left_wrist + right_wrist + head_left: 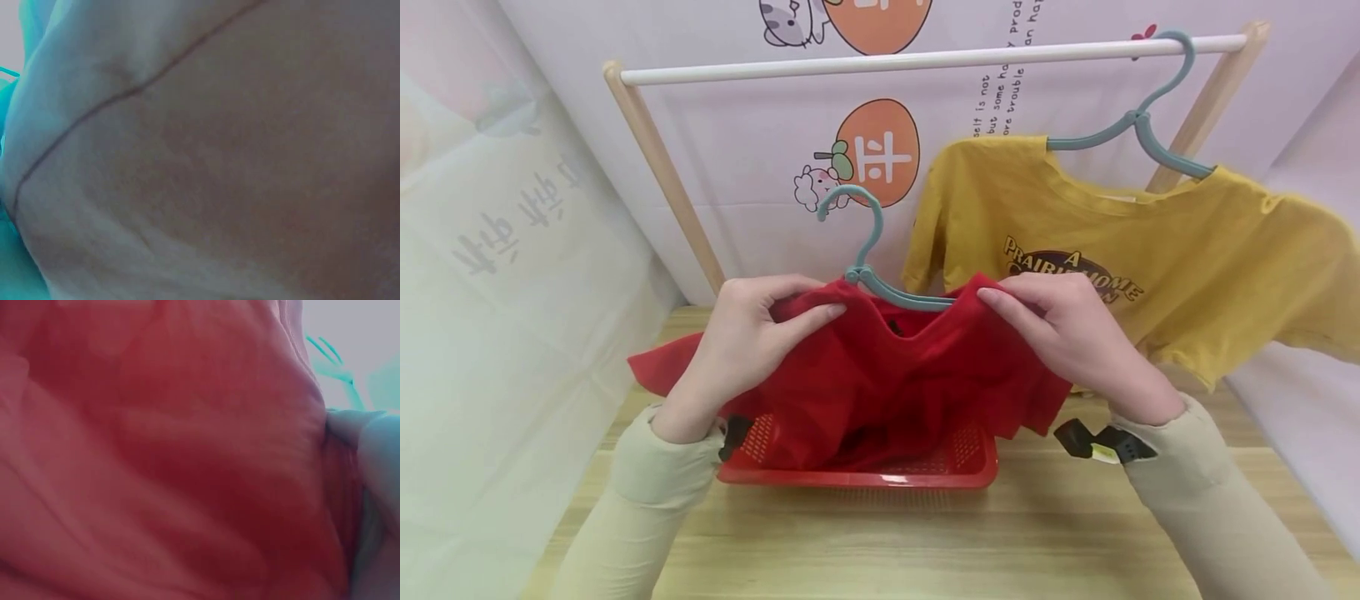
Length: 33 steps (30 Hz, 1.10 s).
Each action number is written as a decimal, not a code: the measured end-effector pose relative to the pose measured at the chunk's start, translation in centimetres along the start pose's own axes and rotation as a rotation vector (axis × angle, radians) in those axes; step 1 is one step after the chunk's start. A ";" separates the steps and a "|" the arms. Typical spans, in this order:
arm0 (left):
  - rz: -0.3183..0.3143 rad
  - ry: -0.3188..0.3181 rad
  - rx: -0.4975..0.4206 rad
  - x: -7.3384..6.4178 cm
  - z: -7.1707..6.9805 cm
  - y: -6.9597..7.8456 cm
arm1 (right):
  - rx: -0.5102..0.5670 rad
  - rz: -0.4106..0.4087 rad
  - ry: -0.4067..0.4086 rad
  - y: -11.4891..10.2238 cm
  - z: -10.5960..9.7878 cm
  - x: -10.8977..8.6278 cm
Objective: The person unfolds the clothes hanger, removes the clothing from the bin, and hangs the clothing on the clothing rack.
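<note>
A red T-shirt (880,375) is held up by both hands above a red basket (857,478), its lower folds hanging into it. My left hand (752,333) pinches the shirt's left shoulder beside the neckline, thumb in front. At the right shoulder, my right hand (1060,321) pinches the cloth the same way; in the right wrist view its fingers (381,450) grip the red fabric. A blue-green hanger (871,242) rises from the neckline, hook pointing left. Its right arm shows in the collar opening; cloth and hand hide its left arm. A close surface fills the left wrist view.
Behind stands a rack with a white rail (850,67) and wooden legs. A yellow T-shirt (1037,208) hangs there at the right on a second blue-green hanger (1138,117). Underneath is a wood-grain tabletop (850,550), with printed white cloth (730,167) around it.
</note>
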<state>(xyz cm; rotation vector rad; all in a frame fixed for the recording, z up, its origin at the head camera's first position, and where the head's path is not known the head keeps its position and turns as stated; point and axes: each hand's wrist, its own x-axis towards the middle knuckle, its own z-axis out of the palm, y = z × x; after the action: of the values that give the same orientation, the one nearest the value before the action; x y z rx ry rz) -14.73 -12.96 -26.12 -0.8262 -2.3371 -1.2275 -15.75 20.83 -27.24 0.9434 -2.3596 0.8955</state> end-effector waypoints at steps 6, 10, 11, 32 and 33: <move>0.123 -0.090 0.039 0.5 1.7 1.0 | 0.035 -0.167 -0.037 -1.7 1.6 1.3; 0.137 -0.092 0.031 0.5 2.3 1.4 | 0.067 -0.163 -0.088 -2.5 1.7 1.6; 0.130 -0.082 0.019 0.5 2.3 1.4 | 0.067 -0.155 -0.091 -2.5 1.6 1.6; -0.166 -0.044 0.158 -0.9 -4.5 -2.5 | 0.037 0.125 -0.021 0.5 -3.1 -0.4; -0.158 -0.028 0.152 -1.0 -4.8 -2.7 | 0.048 0.142 -0.015 0.7 -3.2 -0.5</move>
<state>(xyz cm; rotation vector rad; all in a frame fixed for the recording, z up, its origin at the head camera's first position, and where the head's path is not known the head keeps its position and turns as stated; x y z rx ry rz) -15.49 -18.51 -25.70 -0.6222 -2.5224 -1.0881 -15.42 23.73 -25.62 0.8112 -2.4532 1.0062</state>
